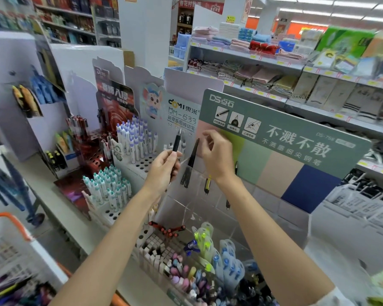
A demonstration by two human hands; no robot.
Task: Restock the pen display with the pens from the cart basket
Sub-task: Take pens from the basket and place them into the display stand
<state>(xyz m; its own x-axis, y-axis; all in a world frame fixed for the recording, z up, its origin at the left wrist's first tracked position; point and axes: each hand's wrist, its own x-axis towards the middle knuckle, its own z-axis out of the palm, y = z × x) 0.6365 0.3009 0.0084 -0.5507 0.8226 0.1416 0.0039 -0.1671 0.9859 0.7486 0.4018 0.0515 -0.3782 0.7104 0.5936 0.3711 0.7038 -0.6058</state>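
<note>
1. Centre frame, a shop worker's left hand (167, 165) grips a black pen (176, 142) by its lower barrel, the pen upright. It appears to be kept in reserve while the other hand works
2. The right hand (217, 155) is raised at the left edge of the green header board (285, 138), fingers curled and thumb close to forefinger. A second dark pen (191, 161) slants just beside its thumb, blurred, and whether the hand holds it cannot be told
3. Both pens look bound for the clear acrylic compartments (208, 208) below the board. These stand almost unfilled apart from a yellow pen (208, 184), so the restock seems far from done
4. The cart basket (11, 237), white with an orange handle, sits at lower left, well apart from both hands. More pens lie in the bottom-left corner of the frame, too blurred to tell how many
5. Left of centre, purple-capped pens (133, 140) and teal-capped pens (108, 186) stand upright in pegboard trays, which keeps each style sorted by hole. A cartoon mouse card (152, 100) rises behind them
6. At bottom centre a front bin (179, 294) crammed with mixed pens lies directly under both forearms. Any reach downward probably risks brushing its tall blue and green clip tops
7. Folded towels (241, 71) fill the shelves at upper right, behind the board and clear of the work
</note>
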